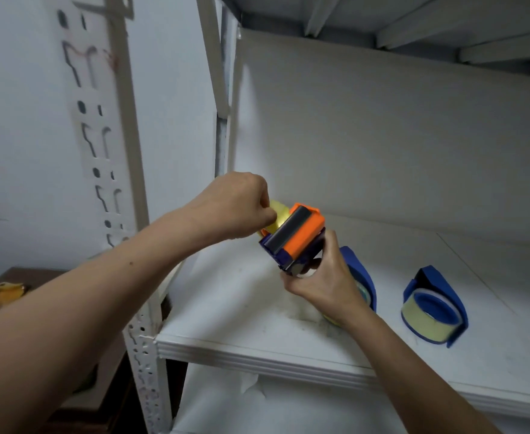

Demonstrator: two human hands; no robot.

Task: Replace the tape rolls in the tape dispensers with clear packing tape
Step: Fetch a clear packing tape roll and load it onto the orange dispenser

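I hold a blue and orange tape dispenser (295, 238) above the white shelf (257, 346). My right hand (326, 277) grips its blue body from below and from the right; the tape roll inside it is mostly hidden by this hand. My left hand (235, 208) pinches the yellowish free end of the tape (277, 214) just left of the dispenser's orange head and grey roller. A second blue dispenser (434, 308) with a clear yellowish tape roll lies on the shelf at the right.
A perforated white shelf upright (145, 355) stands at the shelf's front left corner. Another white shelf board (382, 14) hangs overhead. A brown surface with a yellowish object (1, 296) sits low at the far left. White sheeting (257, 408) lies below the shelf.
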